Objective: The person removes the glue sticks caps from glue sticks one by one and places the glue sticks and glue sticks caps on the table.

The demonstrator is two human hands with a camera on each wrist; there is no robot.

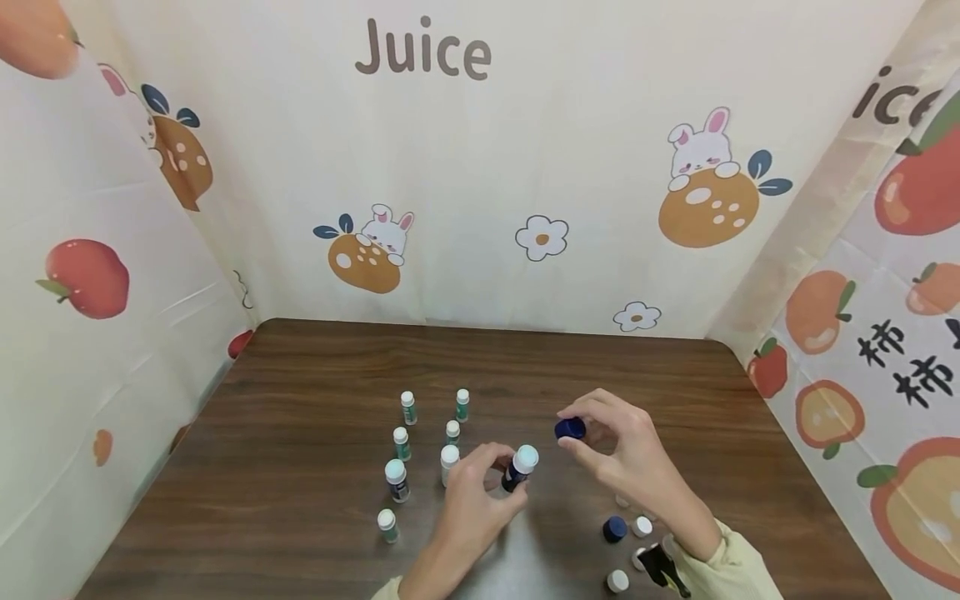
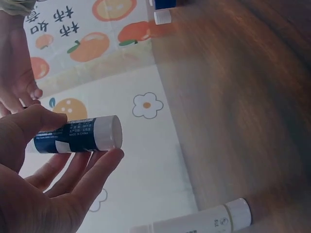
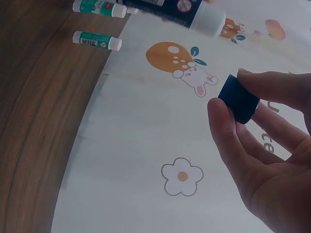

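My left hand [image 1: 472, 504] grips a navy-labelled glue stick [image 1: 516, 473] between thumb and fingers, above the table. Its pale end points up in the head view; the left wrist view shows the navy, white-lettered label of this glue stick [image 2: 77, 136]. To the right, my right hand [image 1: 633, 450] pinches a dark blue cap [image 1: 570, 428] between thumb and fingertips. In the right wrist view the cap [image 3: 239, 99] is apart from the glue stick [image 3: 167, 10]. A white glue stick [image 1: 449, 463] stands just left of my left hand, partly hidden by it.
Several smaller green-and-white glue sticks [image 1: 402, 443] and another navy one [image 1: 397, 482] stand in two rough rows on the brown table [image 1: 300, 500]. Below my right forearm lie a blue cap [image 1: 615, 528] and several white caps [image 1: 618, 581]. A printed curtain [image 1: 480, 167] surrounds the table.
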